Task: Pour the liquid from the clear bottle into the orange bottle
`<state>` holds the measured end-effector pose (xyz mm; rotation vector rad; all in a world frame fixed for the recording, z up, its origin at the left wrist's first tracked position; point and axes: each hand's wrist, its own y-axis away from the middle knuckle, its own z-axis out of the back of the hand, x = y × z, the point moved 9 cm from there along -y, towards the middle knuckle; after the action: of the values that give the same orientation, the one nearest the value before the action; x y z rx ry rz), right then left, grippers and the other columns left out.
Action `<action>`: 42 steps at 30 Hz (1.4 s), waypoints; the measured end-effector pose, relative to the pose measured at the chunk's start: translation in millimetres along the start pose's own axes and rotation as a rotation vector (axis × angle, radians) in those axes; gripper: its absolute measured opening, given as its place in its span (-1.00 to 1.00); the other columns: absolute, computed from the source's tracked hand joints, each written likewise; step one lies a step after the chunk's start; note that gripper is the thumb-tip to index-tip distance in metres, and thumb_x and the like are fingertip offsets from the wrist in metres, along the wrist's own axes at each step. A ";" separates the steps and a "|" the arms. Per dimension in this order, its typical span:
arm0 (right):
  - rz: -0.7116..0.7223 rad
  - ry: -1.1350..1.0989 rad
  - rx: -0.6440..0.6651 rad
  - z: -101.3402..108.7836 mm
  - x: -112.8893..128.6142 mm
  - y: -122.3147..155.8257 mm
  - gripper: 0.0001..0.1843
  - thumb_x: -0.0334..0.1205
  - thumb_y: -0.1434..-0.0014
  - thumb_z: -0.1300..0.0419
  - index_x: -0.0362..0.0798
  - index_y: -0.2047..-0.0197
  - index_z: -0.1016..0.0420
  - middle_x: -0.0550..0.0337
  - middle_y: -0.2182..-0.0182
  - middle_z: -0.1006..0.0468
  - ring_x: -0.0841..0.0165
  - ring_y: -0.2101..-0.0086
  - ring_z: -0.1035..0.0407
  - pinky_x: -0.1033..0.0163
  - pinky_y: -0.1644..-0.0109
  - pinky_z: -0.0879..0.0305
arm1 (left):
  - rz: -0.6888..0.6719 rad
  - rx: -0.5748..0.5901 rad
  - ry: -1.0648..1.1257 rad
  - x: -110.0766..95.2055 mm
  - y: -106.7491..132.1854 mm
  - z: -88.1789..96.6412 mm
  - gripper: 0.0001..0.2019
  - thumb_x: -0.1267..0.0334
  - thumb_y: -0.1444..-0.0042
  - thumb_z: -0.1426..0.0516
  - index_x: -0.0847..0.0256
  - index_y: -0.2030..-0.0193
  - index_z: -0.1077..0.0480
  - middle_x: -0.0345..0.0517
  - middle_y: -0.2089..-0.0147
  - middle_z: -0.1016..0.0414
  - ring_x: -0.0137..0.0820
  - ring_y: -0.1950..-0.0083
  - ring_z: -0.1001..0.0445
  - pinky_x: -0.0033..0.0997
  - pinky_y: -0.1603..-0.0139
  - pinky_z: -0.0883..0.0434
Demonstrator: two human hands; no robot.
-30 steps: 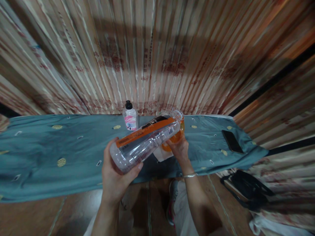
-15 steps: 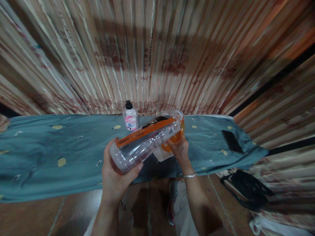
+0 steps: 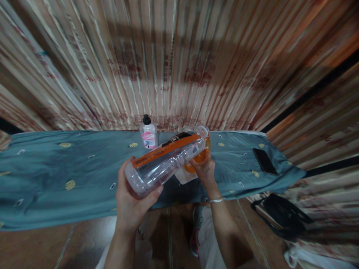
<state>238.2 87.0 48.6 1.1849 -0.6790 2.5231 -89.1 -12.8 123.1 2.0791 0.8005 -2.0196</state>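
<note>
My left hand point(image 3: 134, 209) is wrapped round the base of a clear plastic bottle point(image 3: 165, 160) with an orange and black label. This bottle is tilted, its neck pointing up and to the right, over the mouth of a second bottle. That second one, an orange bottle point(image 3: 206, 151), stands behind it, and my right hand point(image 3: 205, 170) grips it. Much of the orange bottle is hidden by the clear one. Whether liquid runs between the two mouths I cannot tell. Beneath them lies a white tissue-like sheet point(image 3: 185, 177).
A small bottle point(image 3: 149, 136) with a black cap and pink label stands at the table's back. The table has a teal cloth point(image 3: 92, 175). A black phone point(image 3: 265, 161) lies at right. On the floor at lower right sits a black bag point(image 3: 286, 213). Pleated curtains point(image 3: 168, 67) hang behind.
</note>
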 end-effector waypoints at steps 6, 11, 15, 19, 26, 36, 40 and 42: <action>-0.001 -0.012 -0.008 -0.1 -1.5 -1.3 -0.13 0.21 -0.09 -0.56 -0.11 -0.33 -0.58 -0.26 -0.07 -0.87 -0.18 -0.05 -0.82 -0.19 -0.16 -0.78 | 0.009 -0.008 0.005 0.7 -0.5 1.4 0.05 -0.05 0.35 -0.72 0.19 -0.33 -0.54 0.11 -0.20 -0.76 -0.05 -0.17 -0.82 -0.23 -0.12 -0.79; 0.008 -0.028 -0.012 0.1 -1.3 -1.0 -0.19 0.16 -0.07 -0.60 -0.06 -0.28 -0.60 -0.24 -0.06 -0.88 -0.15 -0.04 -0.82 -0.13 -0.13 -0.79 | 0.020 0.002 0.007 0.2 -1.6 0.2 0.04 -0.02 0.35 -0.71 0.18 -0.32 -0.54 0.11 -0.21 -0.75 -0.04 -0.19 -0.82 -0.20 -0.14 -0.78; -0.002 -0.019 -0.023 0.4 0.1 0.3 -0.20 0.13 -0.09 -0.59 -0.06 -0.28 -0.58 -0.25 -0.07 -0.88 -0.15 -0.05 -0.82 -0.19 -0.17 -0.78 | 0.023 0.002 -0.013 -0.5 -0.1 -0.1 0.04 -0.04 0.33 -0.70 0.17 -0.33 -0.53 0.12 -0.22 -0.75 0.00 -0.21 -0.81 -0.13 -0.18 -0.78; -0.012 -0.001 -0.021 0.5 0.6 0.7 -0.20 0.13 -0.09 -0.58 -0.06 -0.29 -0.58 -0.24 -0.07 -0.88 -0.15 -0.05 -0.82 -0.20 -0.19 -0.77 | 0.027 0.003 -0.020 -0.5 0.6 0.1 0.06 -0.09 0.34 -0.70 0.16 -0.34 -0.51 0.13 -0.23 -0.74 0.03 -0.22 -0.80 -0.08 -0.19 -0.78; 0.034 0.007 -0.015 -0.4 -0.3 0.0 -0.17 0.23 -0.16 -0.56 -0.07 -0.33 -0.56 -0.28 -0.11 -0.86 -0.16 -0.08 -0.81 -0.19 -0.16 -0.77 | 0.016 0.019 -0.027 -3.8 0.4 -2.5 0.03 -0.11 0.28 -0.70 0.14 -0.34 -0.50 0.12 -0.20 -0.73 0.04 -0.18 -0.80 -0.05 -0.16 -0.80; 0.052 0.006 -0.027 -1.5 -7.4 -1.2 -0.03 0.30 -0.10 -0.57 -0.13 -0.39 -0.55 -0.27 -0.08 -0.89 -0.13 -0.01 -0.83 -0.13 -0.10 -0.78 | 0.039 0.042 -0.034 -0.1 -0.9 -0.8 0.05 -0.07 0.29 -0.70 0.13 -0.35 -0.48 0.14 -0.25 -0.71 0.08 -0.25 -0.78 -0.01 -0.24 -0.77; 0.042 -0.025 -0.040 -0.8 -5.2 -0.9 -0.07 0.33 -0.10 -0.55 -0.11 -0.34 -0.57 -0.28 -0.09 -0.89 -0.14 -0.03 -0.83 -0.14 -0.12 -0.78 | 0.043 0.052 -0.018 -0.4 -0.9 -3.0 0.03 -0.02 0.29 -0.70 0.13 -0.35 -0.47 0.12 -0.23 -0.72 0.05 -0.22 -0.80 -0.05 -0.19 -0.78; 0.040 -0.030 -0.046 -0.1 -3.4 -0.6 -0.10 0.35 -0.12 -0.55 -0.09 -0.31 -0.58 -0.27 -0.08 -0.89 -0.14 -0.03 -0.83 -0.16 -0.13 -0.78 | 0.047 0.052 -0.018 0.2 -0.5 -3.3 0.04 -0.02 0.29 -0.70 0.13 -0.36 -0.48 0.12 -0.23 -0.73 0.04 -0.22 -0.79 -0.07 -0.19 -0.78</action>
<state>240.5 87.4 46.1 1.2074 -0.7720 2.5125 -86.4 -10.9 123.3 2.0829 0.6967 -2.0526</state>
